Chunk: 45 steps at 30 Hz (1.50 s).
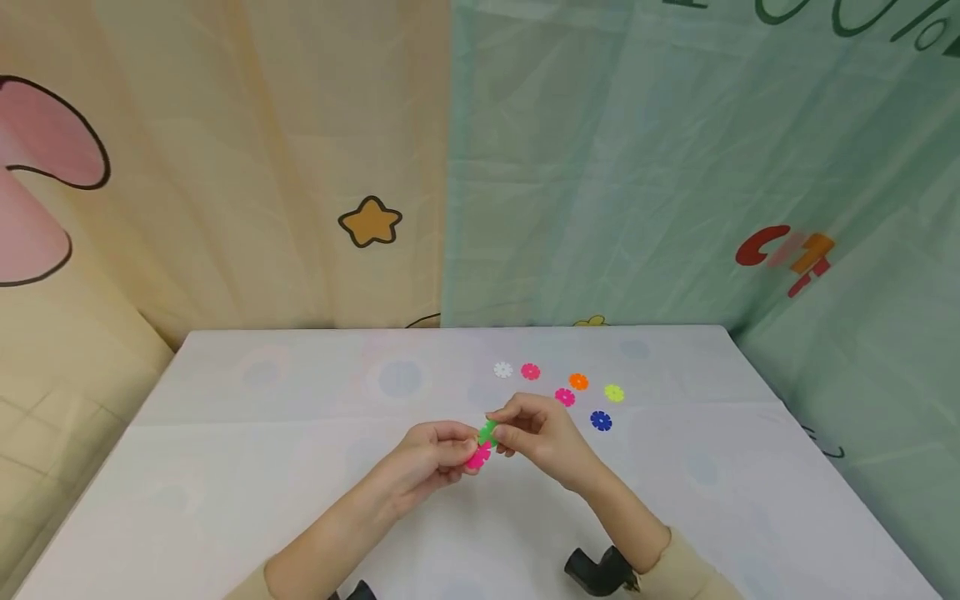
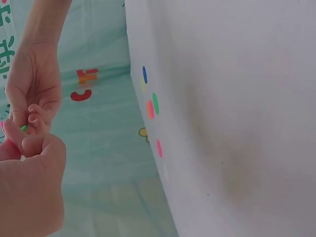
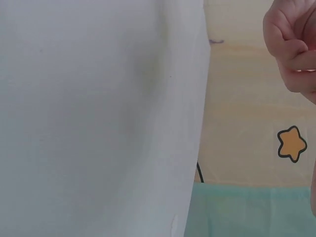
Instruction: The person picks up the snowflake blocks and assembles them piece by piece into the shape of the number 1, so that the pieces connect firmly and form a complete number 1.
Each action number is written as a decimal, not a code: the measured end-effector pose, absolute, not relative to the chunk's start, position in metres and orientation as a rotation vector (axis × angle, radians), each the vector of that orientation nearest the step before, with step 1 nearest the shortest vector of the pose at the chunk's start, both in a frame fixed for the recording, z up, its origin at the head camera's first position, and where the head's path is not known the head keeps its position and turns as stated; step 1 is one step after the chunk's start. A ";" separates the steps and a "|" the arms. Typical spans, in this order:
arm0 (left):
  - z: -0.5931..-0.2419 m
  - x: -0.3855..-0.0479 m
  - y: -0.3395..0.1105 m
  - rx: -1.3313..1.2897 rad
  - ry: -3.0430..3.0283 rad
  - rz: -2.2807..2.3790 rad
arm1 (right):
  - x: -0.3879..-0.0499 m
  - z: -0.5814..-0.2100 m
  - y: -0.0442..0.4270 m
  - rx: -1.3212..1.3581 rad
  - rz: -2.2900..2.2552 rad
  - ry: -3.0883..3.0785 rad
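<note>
Discs (image 1: 489,431) with notched rims touch in the head view: the left hand (image 1: 429,463) pinches a pink disc (image 1: 478,457), the right hand (image 1: 543,437) a green disc (image 1: 485,434), both held above the white table (image 1: 247,492). Six loose discs (image 1: 601,421) lie beyond the right hand. In the left wrist view, only slivers of the held pieces show among the fingers; a second green disc (image 2: 155,103) lies on the table. In the right wrist view, curled fingers, seemingly the left hand's, hide their hold.
</note>
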<state>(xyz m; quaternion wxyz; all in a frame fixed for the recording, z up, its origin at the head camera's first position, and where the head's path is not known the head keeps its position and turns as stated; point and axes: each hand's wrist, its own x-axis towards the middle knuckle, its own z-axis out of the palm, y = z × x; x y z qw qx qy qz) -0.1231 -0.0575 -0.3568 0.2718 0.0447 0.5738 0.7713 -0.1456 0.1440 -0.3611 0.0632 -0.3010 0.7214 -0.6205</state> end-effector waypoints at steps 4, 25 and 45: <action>-0.359 -0.123 -0.057 0.119 1.551 2.042 | -0.147 -0.367 0.149 -0.889 -1.895 2.106; -0.364 -0.125 -0.056 0.136 1.530 1.959 | -0.146 -0.376 0.146 -1.021 -1.825 2.323; -0.364 -0.125 -0.058 0.276 1.606 1.910 | -0.146 -0.375 0.155 -0.764 -1.821 2.238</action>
